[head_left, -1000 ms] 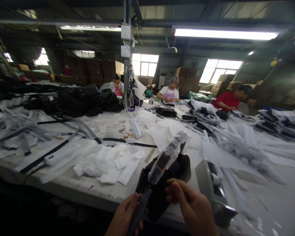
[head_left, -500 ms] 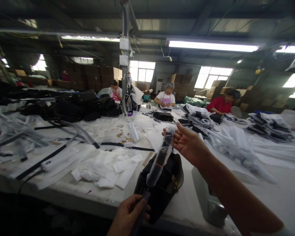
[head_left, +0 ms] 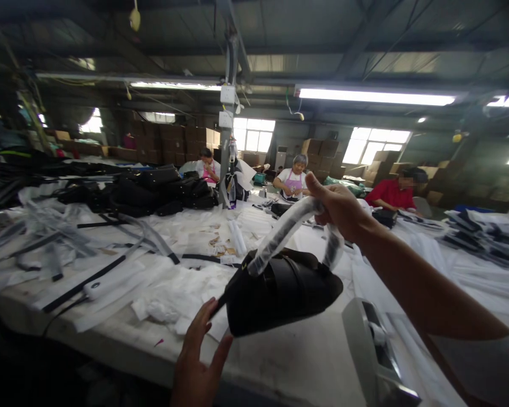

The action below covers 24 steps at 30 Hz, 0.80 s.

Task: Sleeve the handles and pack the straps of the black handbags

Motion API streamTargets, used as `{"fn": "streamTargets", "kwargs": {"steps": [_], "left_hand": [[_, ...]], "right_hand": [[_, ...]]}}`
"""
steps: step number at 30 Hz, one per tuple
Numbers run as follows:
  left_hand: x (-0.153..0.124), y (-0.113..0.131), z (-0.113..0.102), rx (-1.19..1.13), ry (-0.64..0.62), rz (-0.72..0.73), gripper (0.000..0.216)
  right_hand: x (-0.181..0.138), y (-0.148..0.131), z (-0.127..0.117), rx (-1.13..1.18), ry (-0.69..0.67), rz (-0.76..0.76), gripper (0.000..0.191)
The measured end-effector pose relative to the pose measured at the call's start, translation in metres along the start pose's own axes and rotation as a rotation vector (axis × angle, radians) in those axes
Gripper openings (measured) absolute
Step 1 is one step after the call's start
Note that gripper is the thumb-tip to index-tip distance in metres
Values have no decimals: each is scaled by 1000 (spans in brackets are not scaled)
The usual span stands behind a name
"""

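Observation:
A black handbag (head_left: 280,294) hangs tilted above the front of the table. Its arched handle (head_left: 277,234) is wrapped in clear plastic film. My right hand (head_left: 339,206) is closed round the top of that handle. At the bag's left end, my left hand (head_left: 201,359) has its fingers and thumb spread apart, close to the bag's lower corner. A thin black strip runs from the bag toward the left fingertips; whether they touch it I cannot tell.
A grey tape-dispenser-like device (head_left: 360,345) stands right of the bag. White paper and film (head_left: 165,294) lie left, with a white corded device (head_left: 99,288). Black bags (head_left: 152,189) are heaped behind. A post (head_left: 229,141) rises beyond the table, and several people work across it.
My right hand has risen and now grips the handle, lifting and turning the bag sideways. My left hand has let go of the handle's lower end and opened.

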<state>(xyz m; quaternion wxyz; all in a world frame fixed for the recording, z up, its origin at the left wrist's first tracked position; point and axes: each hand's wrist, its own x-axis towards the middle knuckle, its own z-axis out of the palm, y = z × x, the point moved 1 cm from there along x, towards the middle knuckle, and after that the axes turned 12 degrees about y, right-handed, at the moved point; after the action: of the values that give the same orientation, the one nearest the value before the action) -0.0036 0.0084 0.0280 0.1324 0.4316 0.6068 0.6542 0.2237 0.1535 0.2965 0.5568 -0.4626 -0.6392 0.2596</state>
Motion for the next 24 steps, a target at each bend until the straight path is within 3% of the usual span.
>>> {"fn": "streamTargets", "kwargs": {"steps": [3, 6, 11, 15, 18, 20, 21, 24], "left_hand": [[-10, -5, 8, 78, -154, 124, 57], [-33, -13, 20, -3, -344, 27, 54], [-56, -25, 33, -107, -505, -154, 60], [-58, -32, 39, -139, -678, -184, 93], [-56, -35, 43, -161, -720, -173, 99], [-51, -34, 45, -186, -744, -171, 96], [-48, -32, 46, -197, -758, -171, 93], [-36, -24, 50, -208, -815, -158, 86]], "right_hand": [[0, 10, 9, -235, 32, -149, 67], [-9, 34, 20, -404, 46, -253, 68], [-31, 68, 31, -553, 49, -360, 68], [-62, 61, 18, -507, 64, -421, 45], [-108, 57, -6, -454, 270, -475, 33], [-150, 69, -21, -459, 410, -352, 25], [-171, 80, -24, -477, 377, -250, 20], [-230, 125, -16, -458, -19, 119, 29]]}}
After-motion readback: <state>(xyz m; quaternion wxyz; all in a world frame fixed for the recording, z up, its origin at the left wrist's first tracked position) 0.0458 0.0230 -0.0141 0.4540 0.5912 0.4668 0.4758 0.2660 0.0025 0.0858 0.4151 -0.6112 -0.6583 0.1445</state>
